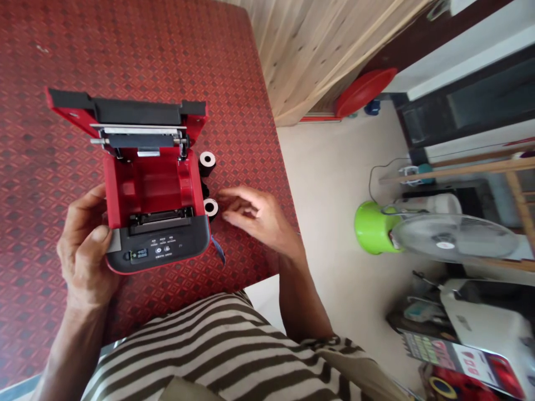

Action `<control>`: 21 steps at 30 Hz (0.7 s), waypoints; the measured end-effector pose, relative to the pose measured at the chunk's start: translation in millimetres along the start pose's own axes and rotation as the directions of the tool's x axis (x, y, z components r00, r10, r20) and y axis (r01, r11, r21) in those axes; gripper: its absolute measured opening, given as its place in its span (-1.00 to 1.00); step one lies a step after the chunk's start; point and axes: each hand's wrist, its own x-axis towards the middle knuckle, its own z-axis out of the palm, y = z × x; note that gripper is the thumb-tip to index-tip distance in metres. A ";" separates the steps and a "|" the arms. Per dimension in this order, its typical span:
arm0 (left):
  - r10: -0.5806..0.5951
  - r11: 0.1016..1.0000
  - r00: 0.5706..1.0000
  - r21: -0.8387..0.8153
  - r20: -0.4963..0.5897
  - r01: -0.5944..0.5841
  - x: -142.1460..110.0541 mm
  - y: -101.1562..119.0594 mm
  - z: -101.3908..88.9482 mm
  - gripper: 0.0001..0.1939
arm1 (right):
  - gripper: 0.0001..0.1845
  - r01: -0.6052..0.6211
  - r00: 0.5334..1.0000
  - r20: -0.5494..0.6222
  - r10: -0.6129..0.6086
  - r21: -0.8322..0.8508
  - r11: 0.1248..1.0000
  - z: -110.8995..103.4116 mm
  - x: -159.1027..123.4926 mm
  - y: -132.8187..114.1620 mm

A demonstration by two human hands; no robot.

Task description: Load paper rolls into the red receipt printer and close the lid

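A red and black receipt printer (150, 234) stands on the patterned red table with its lid (137, 114) raised. The paper bay (159, 178) inside holds no roll. My left hand (90, 250) grips the printer's left side, thumb on the front panel's corner. To the right of the printer are two small dark rolls with white ends, one farther roll (207, 162) and one nearer roll (211, 208). My right hand (254, 217) is beside the nearer roll, fingers loosely bent and apart, holding nothing I can see. Whether its fingertips touch the roll I cannot tell. A blue tag (218, 250) sticks out at the printer's right.
The table's (234, 100) right edge runs just past my right hand. A wooden panel (292, 50) adjoins the far right corner. On the floor to the right are a green bucket (368, 228), a fan (451, 242) and a red basin (363, 92).
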 end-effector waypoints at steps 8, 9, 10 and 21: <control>0.001 1.000 1.000 0.023 0.002 -0.001 -0.4 0.8 -1.8 -0.46 | -0.50 0.110 0.977 -0.156 -0.146 -0.218 0.970 5.8 66.3 12.3; 0.006 1.000 1.000 0.029 0.004 -0.006 -0.4 1.2 -2.1 -0.46 | -0.55 0.134 0.977 -0.133 -0.167 -0.230 0.964 10.0 73.2 14.2; 0.010 0.999 1.000 0.040 0.007 -0.010 -0.4 1.8 -2.5 -0.47 | -0.61 0.149 0.976 -0.124 -0.182 -0.235 0.960 13.3 78.1 15.6; -0.015 0.997 0.999 0.078 0.051 0.011 -2.2 6.8 -4.5 -0.49 | -0.55 0.156 0.975 -0.154 -0.157 -0.021 0.988 -15.8 22.9 -51.4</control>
